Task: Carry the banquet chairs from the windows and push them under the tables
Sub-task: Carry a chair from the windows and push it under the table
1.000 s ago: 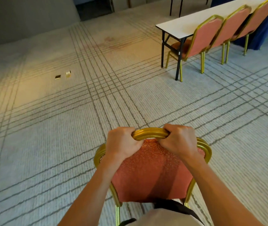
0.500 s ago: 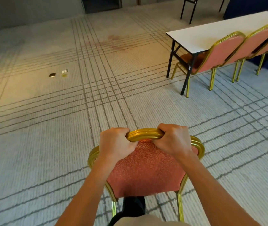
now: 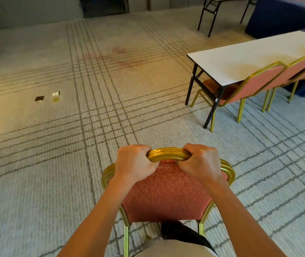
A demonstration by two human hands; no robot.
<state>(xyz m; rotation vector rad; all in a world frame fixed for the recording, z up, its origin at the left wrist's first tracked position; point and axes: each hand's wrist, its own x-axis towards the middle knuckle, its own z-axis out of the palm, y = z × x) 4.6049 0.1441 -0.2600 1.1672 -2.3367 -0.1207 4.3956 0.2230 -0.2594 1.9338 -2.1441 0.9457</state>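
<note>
A banquet chair [image 3: 166,193] with a gold frame and salmon-red patterned back is right in front of me, its back facing me. My left hand [image 3: 132,164] grips the top rail left of centre and my right hand [image 3: 200,163] grips it right of centre. A white folding table [image 3: 240,60] with black legs stands ahead to the right. Three matching chairs are pushed under its near side, the nearest chair [image 3: 250,88] at the table's left end.
Grey carpet with dark crossing lines covers the floor. Two small floor plates [image 3: 47,97] lie at the left. Another folding table [image 3: 220,8] and a blue-draped table [image 3: 281,17] stand at the far right. A dark doorway [image 3: 103,6] is at the back.
The table and its chairs have shifted right and nearer in view as I walk forward with the chair. Both hands keep the same grip on the top rail.
</note>
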